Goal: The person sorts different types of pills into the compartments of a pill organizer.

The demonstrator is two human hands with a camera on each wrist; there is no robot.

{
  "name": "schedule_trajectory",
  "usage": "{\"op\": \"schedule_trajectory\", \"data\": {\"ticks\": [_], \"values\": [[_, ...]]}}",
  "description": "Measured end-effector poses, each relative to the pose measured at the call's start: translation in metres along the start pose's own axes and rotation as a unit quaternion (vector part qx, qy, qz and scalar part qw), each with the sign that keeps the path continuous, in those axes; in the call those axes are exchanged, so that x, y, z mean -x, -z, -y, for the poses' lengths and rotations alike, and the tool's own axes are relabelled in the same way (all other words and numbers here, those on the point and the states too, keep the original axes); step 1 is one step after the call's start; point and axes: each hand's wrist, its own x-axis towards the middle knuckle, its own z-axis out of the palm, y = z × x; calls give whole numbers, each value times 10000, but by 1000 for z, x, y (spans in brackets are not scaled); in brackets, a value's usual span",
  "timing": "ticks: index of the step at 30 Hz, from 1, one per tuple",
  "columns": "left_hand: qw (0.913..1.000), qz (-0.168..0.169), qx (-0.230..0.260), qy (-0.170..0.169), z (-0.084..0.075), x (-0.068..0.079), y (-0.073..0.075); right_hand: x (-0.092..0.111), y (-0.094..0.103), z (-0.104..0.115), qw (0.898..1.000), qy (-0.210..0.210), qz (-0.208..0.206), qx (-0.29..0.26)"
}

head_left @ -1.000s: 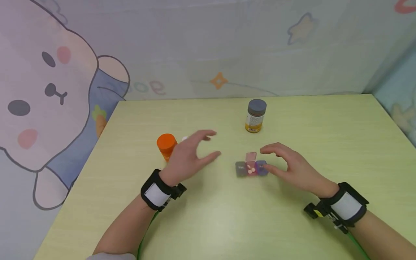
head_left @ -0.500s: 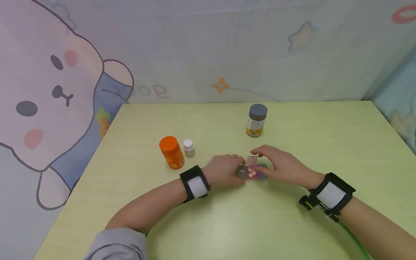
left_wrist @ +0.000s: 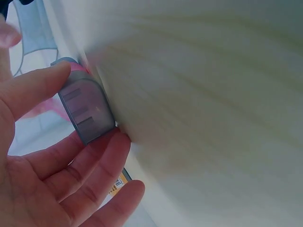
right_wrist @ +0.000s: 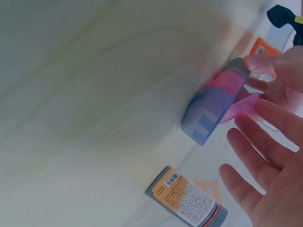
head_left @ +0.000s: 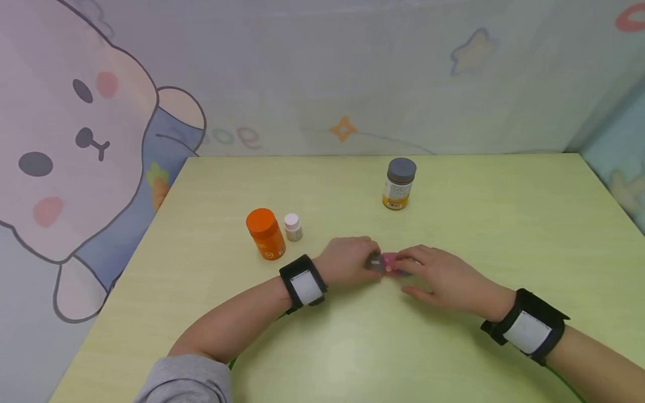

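A small three-compartment pill box (head_left: 375, 262), grey, pink and blue, lies on the table between the hands. My left hand (head_left: 347, 261) holds its grey end; in the left wrist view the thumb is on top of the box (left_wrist: 90, 106) and the fingers curl at its end. My right hand (head_left: 450, 277) reaches over the pink and blue part. In the right wrist view the pink lid (right_wrist: 239, 109) stands out from the box, and the extended fingers (right_wrist: 267, 139) of the right hand touch it. The pills in the pink compartment are mostly hidden in the head view.
An orange bottle (head_left: 266, 235) and a small white bottle (head_left: 293, 228) stand to the left, beyond my left forearm. Farther back is a grey-capped bottle (head_left: 398, 184) with a white and yellow label. A printed cloth (head_left: 282, 73) hangs behind the table (head_left: 322, 347).
My left hand has come right from beside the orange bottle and taken the pill box's grey end. My right hand has moved over the pink lid, which stood upright before.
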Motion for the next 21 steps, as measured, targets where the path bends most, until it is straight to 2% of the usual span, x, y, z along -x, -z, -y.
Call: {"op": "schedule_trajectory", "data": {"ticks": [12, 15, 18, 21], "values": [[10000, -1, 51, 9, 1, 0, 2, -14, 0, 1, 9995, 130, 224, 196], [10000, 26, 78, -12, 1, -1, 3, -18, 2, -3, 9996, -95, 266, -15], [9999, 74, 90, -39, 1, -1, 3, -23, 4, -10, 9979, -517, 299, -235], [9999, 96, 58, -38, 0, -1, 2, -30, 3, -17, 9953, -796, 480, -260]]}}
